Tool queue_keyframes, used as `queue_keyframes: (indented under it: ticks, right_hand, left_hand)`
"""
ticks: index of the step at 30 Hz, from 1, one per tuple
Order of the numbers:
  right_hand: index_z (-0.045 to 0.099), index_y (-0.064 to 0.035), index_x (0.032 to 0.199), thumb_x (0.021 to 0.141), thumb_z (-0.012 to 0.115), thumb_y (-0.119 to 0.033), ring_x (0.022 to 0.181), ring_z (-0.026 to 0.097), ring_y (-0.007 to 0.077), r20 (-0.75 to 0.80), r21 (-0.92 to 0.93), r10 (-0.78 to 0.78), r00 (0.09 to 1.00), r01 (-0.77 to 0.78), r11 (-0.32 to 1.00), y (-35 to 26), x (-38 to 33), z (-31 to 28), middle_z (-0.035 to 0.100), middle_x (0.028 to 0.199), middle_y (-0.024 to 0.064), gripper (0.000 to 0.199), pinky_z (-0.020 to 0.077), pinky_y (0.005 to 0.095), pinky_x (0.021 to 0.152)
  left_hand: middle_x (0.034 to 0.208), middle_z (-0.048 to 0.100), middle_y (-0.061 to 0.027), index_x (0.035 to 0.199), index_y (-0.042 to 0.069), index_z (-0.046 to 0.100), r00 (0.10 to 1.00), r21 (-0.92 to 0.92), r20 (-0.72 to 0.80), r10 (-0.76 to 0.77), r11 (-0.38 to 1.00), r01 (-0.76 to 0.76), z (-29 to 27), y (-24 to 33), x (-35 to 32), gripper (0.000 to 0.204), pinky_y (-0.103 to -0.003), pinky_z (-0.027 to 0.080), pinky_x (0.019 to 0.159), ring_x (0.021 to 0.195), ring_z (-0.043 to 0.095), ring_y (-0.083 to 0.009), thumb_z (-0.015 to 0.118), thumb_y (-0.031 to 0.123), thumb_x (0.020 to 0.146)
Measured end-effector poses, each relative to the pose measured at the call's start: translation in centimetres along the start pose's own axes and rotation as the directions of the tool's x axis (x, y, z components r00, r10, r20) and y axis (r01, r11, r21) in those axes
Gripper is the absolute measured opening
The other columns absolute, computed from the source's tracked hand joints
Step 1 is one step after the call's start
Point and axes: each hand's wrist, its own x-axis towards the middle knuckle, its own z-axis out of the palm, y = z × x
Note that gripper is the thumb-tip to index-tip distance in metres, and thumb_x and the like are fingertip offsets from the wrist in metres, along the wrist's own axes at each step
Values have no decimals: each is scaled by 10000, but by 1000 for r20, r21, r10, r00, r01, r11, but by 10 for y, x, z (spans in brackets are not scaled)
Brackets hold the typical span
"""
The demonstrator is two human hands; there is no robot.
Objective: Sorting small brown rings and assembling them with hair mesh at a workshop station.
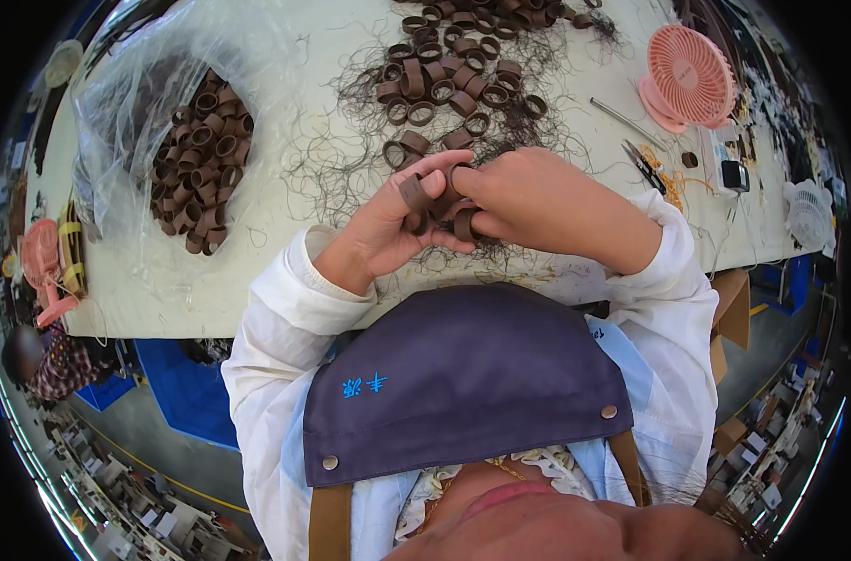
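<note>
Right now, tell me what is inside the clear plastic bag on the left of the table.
The clear plastic bag holds a heap of brown rings, spilling toward its open end. Crumpled, glaring plastic covers the upper part, so what lies deeper in cannot be seen.

The rings [413, 192] held between the fingers are plain dark brown, the same brown as the loose rings [444, 79] on the off-white table [285, 215] and the rings in the clear plastic bag [126, 103]; the stray hair strands [341, 150] scattered about them are black. The sleeves [276, 318] are white, the apron [463, 374] is dark navy with bright blue stitched marks, silver-coloured studs and tan straps [330, 524]. The small fan [689, 77] is salmon pink, the fan [808, 213] at the right edge is white, and the boxes [187, 388] under the table are blue.
</note>
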Motion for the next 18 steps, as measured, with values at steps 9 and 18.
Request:
queue_keyframes:
  ticks: [9,18]
  right_hand:
    - [596,-57,839,767,602,-86,627,617,338,-18,8,20,1000,-19,1000,1,5,1,611,654,133,77,482,437,576]
    - [587,-51,914,825,611,-146,638,615,346,-54,357,-1,999,20,934,13,0,16,609,658,141,133,465,442,572]
  left_hand:
    - [1134,583,-58,1314,91,467,1000,46,17,1,999,-2,10,4,1,578,-417,602,725,1000,612,-189,702,346,852]
    - [1155,576,-68,1251,84,489,998,106,-67,15,994,-8,-1,1,1,507,-374,597,660,963,637,-206,696,326,856]
